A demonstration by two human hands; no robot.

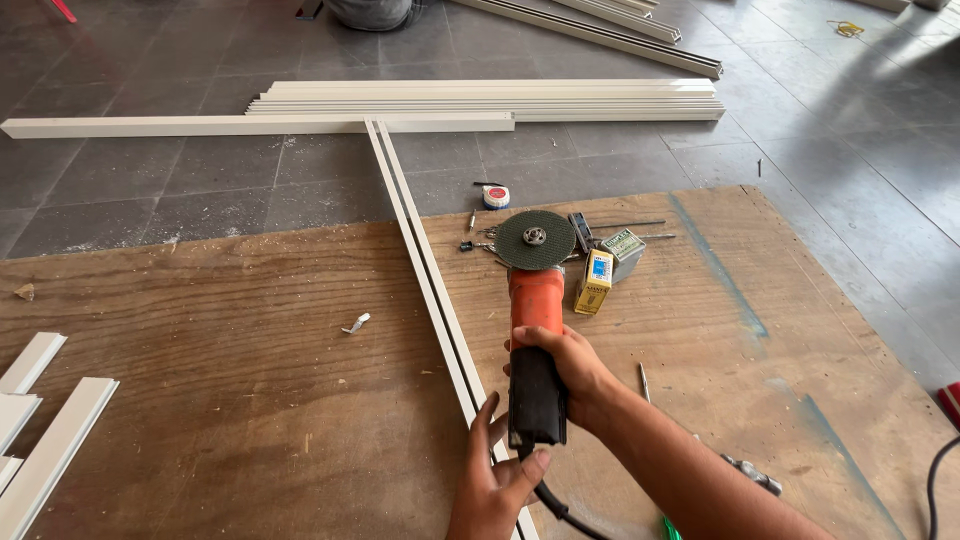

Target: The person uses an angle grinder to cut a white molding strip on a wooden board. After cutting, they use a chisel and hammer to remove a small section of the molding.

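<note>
White trim offcuts [40, 420] at the left run off the frame edge. A long white channel strip [425, 280] lies across the plywood board [230, 350]. The left hand [495, 480] cups the rear of an orange angle grinder [535, 320]; the right hand [565, 365] is clenched around its black body. Small boxes [605, 265] sit beside the disc, their contents hidden.

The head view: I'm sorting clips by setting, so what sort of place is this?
Probably a building site or fit-out workspace. A plywood sheet lies on a tiled floor, white metal profiles are stacked nearby, and the right hand holds an angle grinder.
</note>
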